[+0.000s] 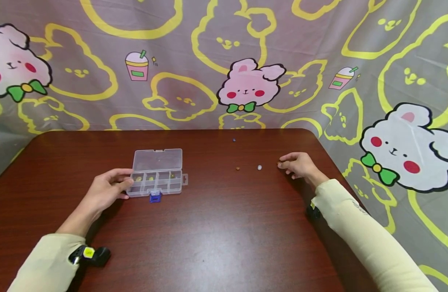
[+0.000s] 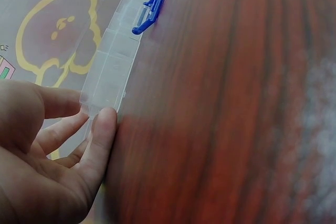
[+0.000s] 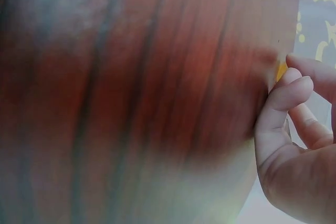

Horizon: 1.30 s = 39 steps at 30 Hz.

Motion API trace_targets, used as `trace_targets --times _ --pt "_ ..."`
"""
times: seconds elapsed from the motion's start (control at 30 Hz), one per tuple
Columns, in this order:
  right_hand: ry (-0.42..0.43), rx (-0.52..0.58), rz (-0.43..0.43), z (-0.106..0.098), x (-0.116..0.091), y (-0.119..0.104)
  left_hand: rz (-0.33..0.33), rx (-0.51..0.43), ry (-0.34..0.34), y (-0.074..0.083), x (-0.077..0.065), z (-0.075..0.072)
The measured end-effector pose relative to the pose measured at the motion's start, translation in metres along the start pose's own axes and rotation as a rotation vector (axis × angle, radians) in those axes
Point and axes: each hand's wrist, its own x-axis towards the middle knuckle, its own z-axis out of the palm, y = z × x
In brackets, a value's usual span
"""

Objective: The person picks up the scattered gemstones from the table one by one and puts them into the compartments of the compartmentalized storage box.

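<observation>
My left hand (image 1: 106, 187) grips the left end of a clear plastic compartment box (image 1: 156, 192), thumb at the front and fingers behind, as the left wrist view also shows. The box lies on the table with its lid (image 1: 158, 159) raised at the back and a blue latch (image 1: 155, 197) hanging at the front. Yellowish beads (image 1: 151, 178) sit in separate back-row compartments. Over at the right, my right hand (image 1: 300, 165) pinches a small amber bead (image 3: 282, 71) between thumb and fingertips, low at the tabletop. The fingers partly cover that bead.
Between the box and my right hand lie a white bead (image 1: 259, 167) and a brown-orange bead (image 1: 238, 168). Farther back is a tiny blue bead (image 1: 234, 140). A patterned curtain (image 1: 194, 61) hangs behind and to the right of the brown table (image 1: 209, 227).
</observation>
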Motion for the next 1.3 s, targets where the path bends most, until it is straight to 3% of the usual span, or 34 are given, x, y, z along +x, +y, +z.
trace_targets --times 1.3 --pt "0.032 -0.101 -0.026 0.0017 -0.0030 0.0025 -0.023 0.003 -0.012 0.0015 0.0001 0.0003"
